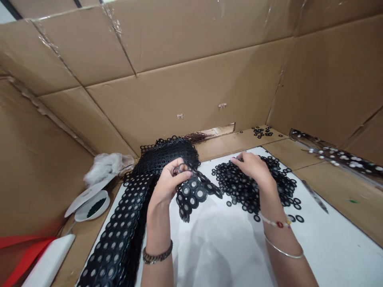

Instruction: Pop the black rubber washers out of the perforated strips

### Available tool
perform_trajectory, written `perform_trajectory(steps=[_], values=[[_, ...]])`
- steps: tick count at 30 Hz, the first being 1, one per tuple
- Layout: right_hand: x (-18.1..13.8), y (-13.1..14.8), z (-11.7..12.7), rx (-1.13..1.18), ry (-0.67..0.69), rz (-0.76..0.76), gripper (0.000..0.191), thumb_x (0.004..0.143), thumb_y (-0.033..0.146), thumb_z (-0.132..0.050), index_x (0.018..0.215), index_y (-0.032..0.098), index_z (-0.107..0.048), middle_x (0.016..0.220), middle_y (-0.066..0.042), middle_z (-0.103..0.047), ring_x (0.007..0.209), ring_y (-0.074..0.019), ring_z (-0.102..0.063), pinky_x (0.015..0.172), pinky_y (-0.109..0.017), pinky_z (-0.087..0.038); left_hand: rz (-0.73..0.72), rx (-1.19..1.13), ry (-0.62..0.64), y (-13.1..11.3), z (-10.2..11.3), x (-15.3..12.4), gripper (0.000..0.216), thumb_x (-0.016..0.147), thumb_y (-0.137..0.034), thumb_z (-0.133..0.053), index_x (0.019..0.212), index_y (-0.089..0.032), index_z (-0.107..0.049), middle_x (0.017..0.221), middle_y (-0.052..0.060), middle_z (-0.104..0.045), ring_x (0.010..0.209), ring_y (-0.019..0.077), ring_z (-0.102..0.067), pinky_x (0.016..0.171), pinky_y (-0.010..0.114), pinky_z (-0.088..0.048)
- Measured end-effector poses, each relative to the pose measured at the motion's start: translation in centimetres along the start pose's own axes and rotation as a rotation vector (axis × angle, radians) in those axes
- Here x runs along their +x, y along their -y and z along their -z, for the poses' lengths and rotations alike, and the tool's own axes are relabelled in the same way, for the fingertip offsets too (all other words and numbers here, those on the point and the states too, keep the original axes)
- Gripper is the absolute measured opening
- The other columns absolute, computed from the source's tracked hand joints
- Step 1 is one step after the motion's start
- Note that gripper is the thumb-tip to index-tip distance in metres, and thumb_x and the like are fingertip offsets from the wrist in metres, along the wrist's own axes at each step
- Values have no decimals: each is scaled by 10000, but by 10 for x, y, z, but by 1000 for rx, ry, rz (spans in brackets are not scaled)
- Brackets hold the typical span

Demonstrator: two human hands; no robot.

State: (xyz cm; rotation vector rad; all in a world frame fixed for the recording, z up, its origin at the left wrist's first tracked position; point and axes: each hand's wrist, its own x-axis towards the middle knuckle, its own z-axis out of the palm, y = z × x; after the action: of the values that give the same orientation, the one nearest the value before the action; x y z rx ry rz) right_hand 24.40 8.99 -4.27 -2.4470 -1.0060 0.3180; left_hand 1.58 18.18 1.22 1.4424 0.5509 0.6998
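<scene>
In my left hand [172, 181] I grip the top of a piece of linked black rings [196, 189], its lower end hanging just above the white board [203, 247]. My right hand [254, 167] reaches over a heap of loose black rings [236, 187], thumb and fingers bent down at its far side. Whether a ring is between those fingertips is too small to make out. Left of my left hand, a long strip of joined black rings [119, 223] runs towards me from a folded pile of the same ring mesh [167, 155].
Cardboard walls [191, 91] surround the board. On the left are a white bowl [92, 207], white fluff [104, 167], a white block [49, 263] and red ribbon [20, 255]. To the right lie a knife-like blade [315, 197] and stems with white buds [341, 153]. Scattered rings [261, 131] sit at the back.
</scene>
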Motion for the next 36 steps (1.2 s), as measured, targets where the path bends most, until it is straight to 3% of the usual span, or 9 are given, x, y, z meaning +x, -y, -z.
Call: perform_trajectory(steps=[2,5,9,14,20,24,29,34,36], values=[[-21,20,10,305,-62,228,353,884,489,-365,830,186,-538,881,-92,-626,832,-228,-573,732,-332,-412,-11,-32,41,-1,-1,0,363,598,-194,-728,675,-195,-372,570,-78,-425,459,57,-349,444,170,-248],[-57,57,16,578,-54,366,452,895,582,-253,805,204,-483,714,-26,-590,635,-172,-543,573,-266,-374,-72,23,39,0,-6,0,323,645,-120,-658,740,-206,-362,647,-71,-470,526,65,-397,489,163,-279],[-89,94,7,425,-21,392,411,835,613,-402,888,207,-444,741,-41,-601,638,-202,-554,531,-265,-310,-218,192,-1,-1,-17,-5,275,682,-65,-571,758,-209,-351,667,-65,-441,586,80,-410,530,174,-306],[-86,99,-3,395,-68,424,321,929,487,-283,814,216,-410,664,-25,-589,591,-198,-552,515,-264,-261,-250,229,14,-2,-28,-9,240,665,-41,-518,733,-206,-358,663,-60,-370,577,87,-370,525,188,-304],[-69,92,-5,966,102,588,361,929,470,-330,700,208,-428,595,25,-534,558,-129,-525,558,-231,-375,-166,-82,68,2,-36,-6,278,581,-8,-458,717,-208,-323,648,-51,-434,604,96,-414,555,188,-323],[-61,94,-14,1286,189,496,385,885,521,-400,664,206,-416,546,48,-434,501,-110,-452,509,-226,-378,-100,-242,43,2,-36,-6,300,528,-9,-456,710,-205,-320,627,-49,-465,573,88,-395,530,176,-317],[-44,88,-18,1667,407,206,412,861,504,-425,613,224,-251,467,107,-145,363,-76,-106,351,-208,-156,-26,-338,-141,-1,-26,-2,332,434,-7,-429,688,-195,-329,587,-70,-393,493,60,-318,445,152,-243],[-34,83,-23,1765,456,182,294,744,409,-639,753,199,-433,567,78,-407,404,-46,-304,402,-175,-222,-41,-240,-151,0,-18,-1,340,446,-12,-438,723,-196,-370,625,-60,-447,547,68,-408,487,152,-297],[-32,84,-28,1727,459,199,319,709,406,-676,834,201,-466,581,83,-416,386,-37,-262,388,-174,-180,-50,-209,-148,1,-17,-2,363,464,-16,-449,771,-202,-390,652,-60,-475,595,76,-458,521,156,-323]])
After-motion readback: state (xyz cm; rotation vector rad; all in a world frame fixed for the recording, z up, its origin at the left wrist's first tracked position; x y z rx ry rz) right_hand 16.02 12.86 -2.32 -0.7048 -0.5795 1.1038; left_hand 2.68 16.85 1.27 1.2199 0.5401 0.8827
